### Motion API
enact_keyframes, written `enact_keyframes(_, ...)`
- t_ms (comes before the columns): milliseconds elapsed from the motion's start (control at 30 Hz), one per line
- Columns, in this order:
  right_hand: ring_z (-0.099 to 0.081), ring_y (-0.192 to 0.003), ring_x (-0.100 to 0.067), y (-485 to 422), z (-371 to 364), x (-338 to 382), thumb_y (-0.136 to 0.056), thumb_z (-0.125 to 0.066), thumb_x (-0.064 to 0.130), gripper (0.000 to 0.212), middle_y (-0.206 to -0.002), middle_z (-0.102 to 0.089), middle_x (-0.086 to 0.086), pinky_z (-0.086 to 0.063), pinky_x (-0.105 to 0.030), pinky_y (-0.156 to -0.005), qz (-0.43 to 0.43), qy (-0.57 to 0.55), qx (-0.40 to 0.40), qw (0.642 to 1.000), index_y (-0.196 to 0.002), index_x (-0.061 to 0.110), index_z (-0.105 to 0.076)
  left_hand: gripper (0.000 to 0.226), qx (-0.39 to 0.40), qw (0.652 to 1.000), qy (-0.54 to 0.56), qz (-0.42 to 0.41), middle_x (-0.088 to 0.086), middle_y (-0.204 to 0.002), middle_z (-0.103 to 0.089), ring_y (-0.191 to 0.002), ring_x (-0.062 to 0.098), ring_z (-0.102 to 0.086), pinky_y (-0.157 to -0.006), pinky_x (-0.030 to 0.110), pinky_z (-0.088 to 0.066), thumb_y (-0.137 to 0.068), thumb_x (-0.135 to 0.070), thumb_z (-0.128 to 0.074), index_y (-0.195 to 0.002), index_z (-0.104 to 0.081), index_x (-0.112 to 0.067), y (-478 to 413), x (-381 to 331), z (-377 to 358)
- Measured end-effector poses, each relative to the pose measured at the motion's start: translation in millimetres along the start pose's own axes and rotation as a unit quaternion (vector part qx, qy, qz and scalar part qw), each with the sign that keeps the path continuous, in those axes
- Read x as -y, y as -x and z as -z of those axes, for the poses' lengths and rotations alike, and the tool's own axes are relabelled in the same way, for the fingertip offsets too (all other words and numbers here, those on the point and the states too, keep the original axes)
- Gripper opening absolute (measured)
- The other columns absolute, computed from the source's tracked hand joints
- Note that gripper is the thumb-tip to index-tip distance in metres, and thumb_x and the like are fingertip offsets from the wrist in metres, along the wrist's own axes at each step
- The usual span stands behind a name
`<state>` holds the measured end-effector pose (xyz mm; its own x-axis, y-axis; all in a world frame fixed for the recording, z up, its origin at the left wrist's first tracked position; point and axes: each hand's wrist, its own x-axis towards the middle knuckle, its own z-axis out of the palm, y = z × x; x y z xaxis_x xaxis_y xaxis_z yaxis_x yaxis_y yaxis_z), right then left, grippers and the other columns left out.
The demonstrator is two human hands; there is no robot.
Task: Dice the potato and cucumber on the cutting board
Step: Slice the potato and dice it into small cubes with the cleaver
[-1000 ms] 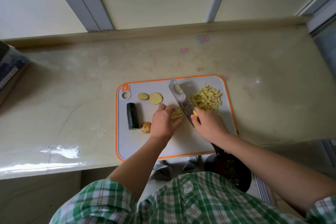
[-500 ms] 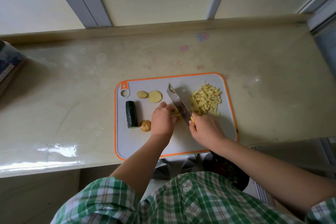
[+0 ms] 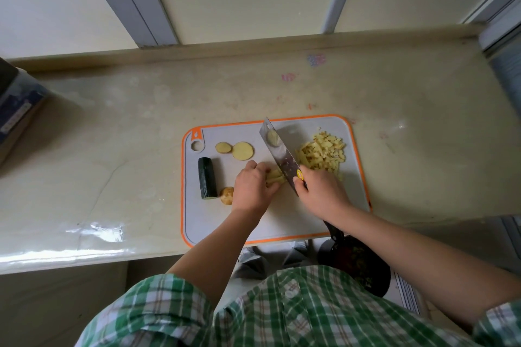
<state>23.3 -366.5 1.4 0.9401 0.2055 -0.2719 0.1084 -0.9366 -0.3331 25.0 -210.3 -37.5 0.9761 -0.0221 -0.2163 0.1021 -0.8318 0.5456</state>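
On the cutting board point(image 3: 282, 222), left hand point(image 3: 253, 187) curled around potato strips point(image 3: 275, 176), right hand point(image 3: 321, 191) tight around cleaver point(image 3: 277, 152).

- The flat grey plastic cutting board point(image 3: 287, 220) is rimmed in orange.
- The short cucumber stub point(image 3: 207, 182) is skinned dark green.
- The diced potato heap point(image 3: 321, 153) is tinted pale yellow.
- The fabric shirt point(image 3: 282, 313) is checked green and white.

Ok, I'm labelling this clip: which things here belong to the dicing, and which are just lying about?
In the job: cutting board, knife, potato strips, diced potato, potato slices, potato end, cucumber, left hand, right hand.
Lying about: box at the counter's left, dark pan below the counter.
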Motion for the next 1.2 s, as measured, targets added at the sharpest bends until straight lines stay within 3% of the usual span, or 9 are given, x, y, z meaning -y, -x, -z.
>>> enact_keyframes(100, -0.060, -0.073, -0.035, 2.4, 6.8, 0.1, -0.097, -0.042, 0.028, 0.018, -0.068, -0.053, -0.007, -0.029, -0.032, -0.054, 0.011, 0.011, 0.015, 1.000, -0.083, 0.018, -0.038, 0.025, -0.004, 1.000, -0.008, 0.003, 0.008, -0.098, -0.058, -0.086, 0.027, -0.059, -0.078, 0.035, -0.047, -0.083, -0.023, -0.068, -0.105, -0.067, -0.010, -0.1, 0.3, 0.2)
enact_keyframes(267, -0.062, -0.076, -0.033, 8.2, 6.5, 2.9, -0.098, -0.041, 0.028, 0.015, -0.079, -0.063, -0.010, -0.029, -0.031, -0.056, 0.030, 0.036, 0.031, 0.998, -0.088, 0.018, -0.046, 0.017, -0.011, 1.000, -0.004, 0.013, 0.007, -0.096, -0.060, -0.086, 0.026, -0.058, -0.076, 0.032, -0.043, -0.083, -0.012, -0.066, -0.100, -0.068, -0.011, -1.1, -2.7, -0.6)
enact_keyframes(533, -0.062, -0.075, -0.036, 8.4, -15.8, 5.2, -0.097, -0.042, 0.026, 0.015, -0.077, -0.063, -0.012, -0.028, -0.031, -0.056, 0.009, 0.011, 0.019, 1.000, -0.084, 0.018, -0.040, 0.021, -0.013, 1.000, 0.016, 0.023, 0.006, -0.092, -0.060, -0.083, 0.026, -0.058, -0.076, 0.035, -0.049, -0.081, -0.006, -0.066, -0.100, -0.069, -0.015, -3.0, -5.2, 0.8)
enact_keyframes(700, -0.060, -0.067, -0.033, 2.0, -16.4, 5.6, -0.098, -0.042, 0.027, 0.017, -0.064, -0.052, -0.005, -0.028, -0.032, -0.053, 0.002, -0.003, 0.013, 1.000, -0.084, 0.017, -0.043, 0.020, -0.005, 1.000, 0.017, 0.020, 0.007, -0.094, -0.059, -0.084, 0.027, -0.058, -0.077, 0.036, -0.049, -0.082, -0.010, -0.067, -0.101, -0.069, -0.015, -3.9, -4.3, 1.5)
enact_keyframes(867, -0.058, -0.068, -0.033, 1.1, 1.3, 7.7, -0.098, -0.042, 0.027, 0.019, -0.062, -0.049, -0.005, -0.023, -0.032, -0.051, 0.002, 0.003, 0.010, 1.000, -0.081, 0.017, -0.040, 0.030, 0.010, 1.000, 0.005, 0.017, 0.006, -0.095, -0.060, -0.082, 0.025, -0.059, -0.078, 0.037, -0.050, -0.082, -0.033, -0.070, -0.102, -0.064, -0.013, -3.5, 1.3, 2.1)
enact_keyframes(1000, -0.060, -0.073, -0.031, 6.9, 8.5, 8.7, -0.097, -0.041, 0.027, 0.018, -0.073, -0.059, -0.007, -0.026, -0.031, -0.053, 0.014, 0.027, 0.027, 0.999, -0.083, 0.018, -0.040, 0.022, 0.012, 1.000, 0.002, 0.019, 0.007, -0.093, -0.062, -0.084, 0.025, -0.059, -0.078, 0.034, -0.047, -0.081, -0.023, -0.069, -0.098, -0.065, -0.011, -4.1, 3.2, 2.8)
enact_keyframes(1200, -0.060, -0.080, -0.034, 13.3, -3.0, 11.2, -0.097, -0.041, 0.027, 0.017, -0.074, -0.056, -0.008, -0.029, -0.031, -0.058, 0.000, 0.006, 0.043, 0.999, -0.083, 0.018, -0.038, 0.015, 0.007, 1.000, 0.003, 0.029, 0.008, -0.094, -0.065, -0.086, 0.026, -0.059, -0.080, 0.035, -0.047, -0.082, -0.013, -0.065, -0.096, -0.066, -0.010, -5.3, 1.7, -0.4)
